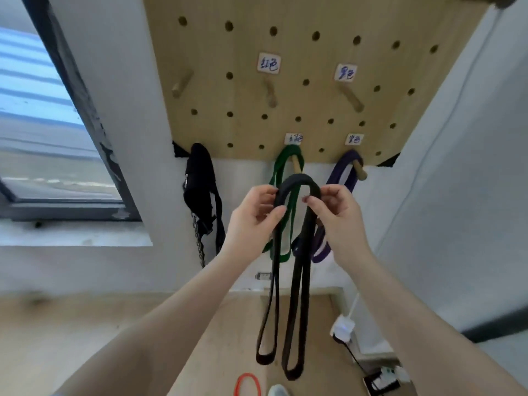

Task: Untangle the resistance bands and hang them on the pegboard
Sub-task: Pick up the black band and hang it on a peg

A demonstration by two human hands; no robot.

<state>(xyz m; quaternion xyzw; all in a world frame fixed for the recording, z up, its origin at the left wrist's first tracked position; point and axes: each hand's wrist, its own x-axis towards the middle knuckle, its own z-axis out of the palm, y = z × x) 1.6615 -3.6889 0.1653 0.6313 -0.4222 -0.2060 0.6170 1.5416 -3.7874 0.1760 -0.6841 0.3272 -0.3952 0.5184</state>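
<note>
Since the black band is draped as a doubled loop between both hands, it reads as light, limp rubber: it sags under its own weight into two long loops hanging toward the floor, and would likely stretch and cling rather than slide. Left hand pinches the left side of the arch, thumb and fingers clamped on the strap; right hand pinches the right side likewise. Best hold, in my judgement, is just where it is held, either side of the crown, keeping the arch open to drop over a peg. Pegboard is straight ahead; the upper pegs stand bare, the lower ones carry a green band and a purple band. Room is tight: the black band hangs just in front of the green one. An orange band lies on the floor.
</note>
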